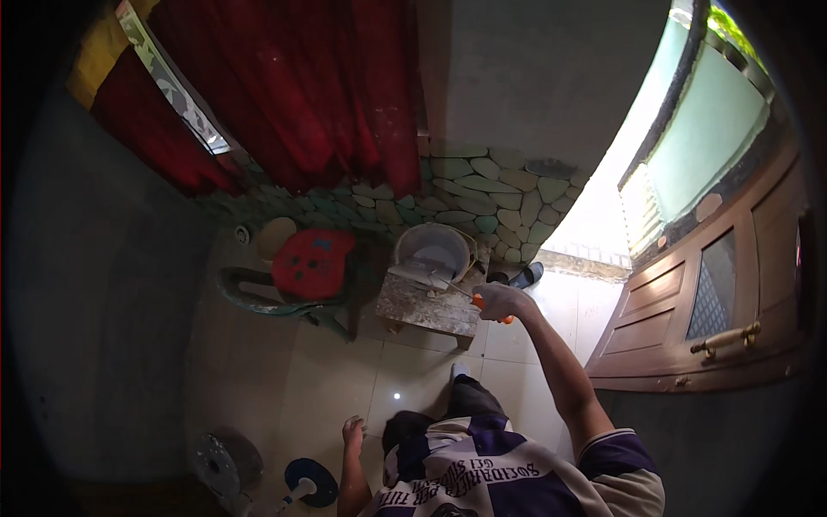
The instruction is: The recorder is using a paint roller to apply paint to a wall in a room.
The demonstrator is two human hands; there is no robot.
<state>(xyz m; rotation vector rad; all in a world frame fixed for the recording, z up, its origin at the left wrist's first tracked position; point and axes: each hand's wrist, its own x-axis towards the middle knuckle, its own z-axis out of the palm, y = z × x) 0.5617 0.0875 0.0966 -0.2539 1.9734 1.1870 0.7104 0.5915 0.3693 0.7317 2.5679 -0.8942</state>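
My right hand [502,301] is closed around the orange handle of a paint roller frame [477,301], reaching forward over a low table. The tool's thin metal rod runs to the rim area of a round plastic bucket [431,249]; what sits at its tip is too small to tell. The bucket stands on a low wooden table [426,310] with pale stains. Near my left side, my left hand [353,428] hangs low with nothing visible in it, its fingers slightly bent and apart.
A red-topped stool or chair [314,263] stands left of the table. Sandals [527,276] lie by the doorway, beside an opened wooden door [659,316]. A spool-like drum [226,464] and a blue round object [311,483] are at lower left. Red curtains [310,90] hang ahead.
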